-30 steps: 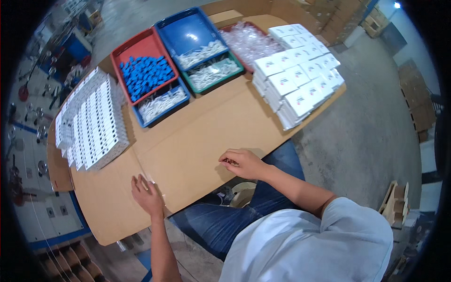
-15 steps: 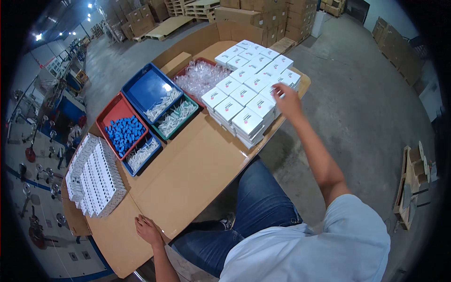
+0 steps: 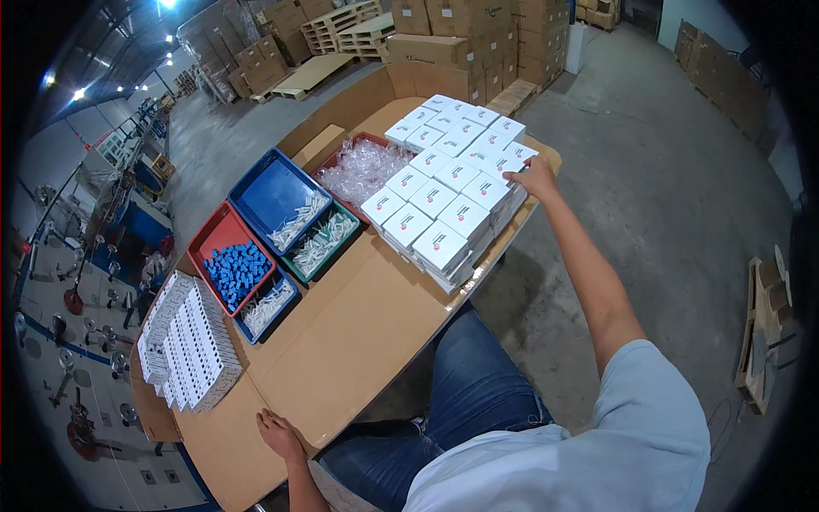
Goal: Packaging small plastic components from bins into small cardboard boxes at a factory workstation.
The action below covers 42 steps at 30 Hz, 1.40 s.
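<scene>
Flat white boxes are stacked in rows at the right end of a cardboard-covered table. My right hand reaches to the right edge of this stack. Its thumb and fingers close on a white box in the top layer, though the fingers partly hide the grip. Down at the near left edge of the table, my left hand rests on the cardboard, fingers stretched out and holding nothing.
Blue pieces lie in a red tray. White slim pieces fill part of a large blue tray, a green tray and a small blue tray. Clear plastic pieces heap in another red tray. White cartons stand at left.
My right hand has moved from above the boxes onto the stack's right edge, and its fingers have closed. My left hand stays on the cardboard. The whole view has shifted slightly.
</scene>
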Each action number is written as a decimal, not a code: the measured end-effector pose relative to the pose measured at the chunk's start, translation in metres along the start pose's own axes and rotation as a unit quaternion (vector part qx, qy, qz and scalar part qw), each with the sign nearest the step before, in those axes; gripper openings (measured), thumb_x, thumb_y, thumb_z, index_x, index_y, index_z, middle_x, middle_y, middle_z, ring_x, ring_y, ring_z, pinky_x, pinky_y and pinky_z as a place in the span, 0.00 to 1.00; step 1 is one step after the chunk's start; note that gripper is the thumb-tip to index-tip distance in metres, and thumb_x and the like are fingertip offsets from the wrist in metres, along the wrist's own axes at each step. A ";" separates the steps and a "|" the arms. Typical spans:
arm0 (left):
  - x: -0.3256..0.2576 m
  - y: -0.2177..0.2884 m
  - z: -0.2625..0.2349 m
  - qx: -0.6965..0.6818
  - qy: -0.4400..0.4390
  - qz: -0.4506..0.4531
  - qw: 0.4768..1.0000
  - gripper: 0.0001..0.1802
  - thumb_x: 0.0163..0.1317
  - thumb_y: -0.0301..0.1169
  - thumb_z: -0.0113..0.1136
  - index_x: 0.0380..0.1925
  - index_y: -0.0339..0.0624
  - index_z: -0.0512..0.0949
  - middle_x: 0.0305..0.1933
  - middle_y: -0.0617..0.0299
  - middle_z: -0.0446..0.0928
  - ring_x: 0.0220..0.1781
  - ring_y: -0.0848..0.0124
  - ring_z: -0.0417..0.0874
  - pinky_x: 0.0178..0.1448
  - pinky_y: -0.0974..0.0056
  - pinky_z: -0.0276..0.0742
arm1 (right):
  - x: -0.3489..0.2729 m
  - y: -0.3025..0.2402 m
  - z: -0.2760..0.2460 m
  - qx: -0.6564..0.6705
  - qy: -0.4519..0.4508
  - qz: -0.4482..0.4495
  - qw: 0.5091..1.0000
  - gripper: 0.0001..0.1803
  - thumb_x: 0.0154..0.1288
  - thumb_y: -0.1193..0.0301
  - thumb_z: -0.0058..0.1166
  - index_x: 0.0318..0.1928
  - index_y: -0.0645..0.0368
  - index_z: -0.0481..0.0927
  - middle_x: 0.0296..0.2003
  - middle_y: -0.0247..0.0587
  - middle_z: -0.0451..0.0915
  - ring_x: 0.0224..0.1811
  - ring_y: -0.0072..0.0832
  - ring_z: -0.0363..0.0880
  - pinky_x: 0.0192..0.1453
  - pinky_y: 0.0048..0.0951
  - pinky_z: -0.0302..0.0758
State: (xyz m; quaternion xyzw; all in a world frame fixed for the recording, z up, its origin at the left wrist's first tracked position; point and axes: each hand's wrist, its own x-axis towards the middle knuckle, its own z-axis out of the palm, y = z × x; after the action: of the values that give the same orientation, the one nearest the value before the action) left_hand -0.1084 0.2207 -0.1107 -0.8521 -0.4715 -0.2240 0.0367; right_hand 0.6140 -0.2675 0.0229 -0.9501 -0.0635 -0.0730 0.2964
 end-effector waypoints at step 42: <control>-0.037 0.243 -0.123 -0.804 -0.352 -0.151 0.456 0.38 0.68 0.35 0.68 0.75 0.37 0.66 0.67 0.55 0.76 0.69 0.62 0.77 0.74 0.57 0.72 | -0.346 -0.237 0.068 0.491 -0.599 -0.242 0.584 0.24 0.67 0.82 0.65 0.63 0.63 0.80 0.71 0.51 0.73 0.71 0.35 0.75 0.72 0.37 0.75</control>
State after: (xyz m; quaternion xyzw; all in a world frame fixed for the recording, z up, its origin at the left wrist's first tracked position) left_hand 0.0314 0.0234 0.0201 -0.4253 -0.1764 -0.1869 -0.8678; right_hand 0.2426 -0.0623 0.0379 -0.4376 -0.4809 0.4860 0.5841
